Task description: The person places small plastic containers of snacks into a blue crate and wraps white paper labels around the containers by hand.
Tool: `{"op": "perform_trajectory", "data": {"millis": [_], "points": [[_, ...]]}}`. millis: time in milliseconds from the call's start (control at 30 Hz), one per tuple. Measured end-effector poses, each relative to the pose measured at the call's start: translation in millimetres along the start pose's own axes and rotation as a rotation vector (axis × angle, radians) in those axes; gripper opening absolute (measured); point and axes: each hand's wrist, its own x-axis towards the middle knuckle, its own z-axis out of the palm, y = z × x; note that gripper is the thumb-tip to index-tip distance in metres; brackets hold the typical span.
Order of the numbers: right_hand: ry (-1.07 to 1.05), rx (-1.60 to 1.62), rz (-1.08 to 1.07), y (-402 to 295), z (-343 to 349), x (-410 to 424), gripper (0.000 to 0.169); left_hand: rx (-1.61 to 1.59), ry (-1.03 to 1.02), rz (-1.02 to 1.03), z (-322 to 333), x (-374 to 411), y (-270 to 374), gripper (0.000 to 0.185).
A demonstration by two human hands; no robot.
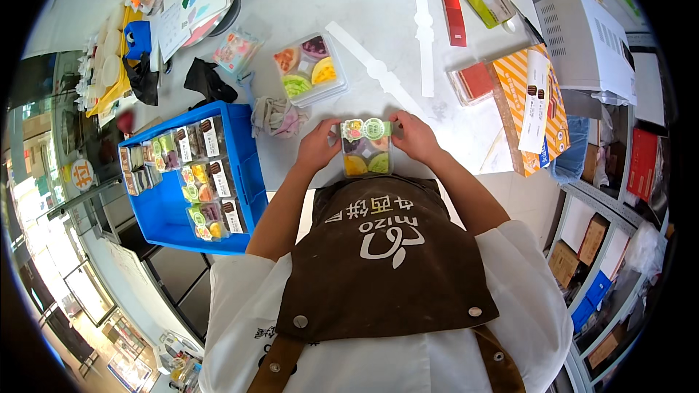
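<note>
At the near table edge, a clear plastic box (367, 165) holds yellow, green and darker filled sweets in separate compartments. A green printed label band (367, 129) lies across its far part. My left hand (319, 144) grips the box's left side near the band. My right hand (416, 137) pinches the band's other end at the box's right edge. Beyond them stands a stack of similar clear boxes (313, 72), the top one showing purple, orange, yellow and green sweets. A white band (377, 69), blank on its visible side, lies slantwise beside the stack.
On the left, a blue plastic crate (240, 147) holds several labelled packages. A crumpled cloth (277, 117) lies beside it. Another white band (423, 27) and a red packet (454, 20) are farther back. An orange-striped box (505, 87) and a boxed red cake (475, 81) sit right.
</note>
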Motion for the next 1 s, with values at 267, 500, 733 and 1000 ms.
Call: {"op": "perform_trajectory", "data": {"millis": [267, 500, 733, 1000], "points": [[-0.015, -0.044, 0.015, -3.3, 4.9, -3.9, 0.038, 0.059, 0.077, -0.023, 7.1, -13.2, 3.6, 0.045], [-0.043, -0.133, -0.065, -5.4, 4.9, -3.0, 0.041, 0.172, -0.049, -0.095, 1.4, -28.6, 18.7, 0.04], [-0.081, -0.176, -0.154, -9.1, 5.1, -32.1, 0.039, 0.126, -0.028, -0.009, 22.6, -58.1, 7.0, 0.041], [-0.073, -0.207, -0.129, -4.2, 14.2, -42.7, 0.039, 0.153, -0.014, 0.007, 22.7, -65.9, 13.0, 0.04]]}}
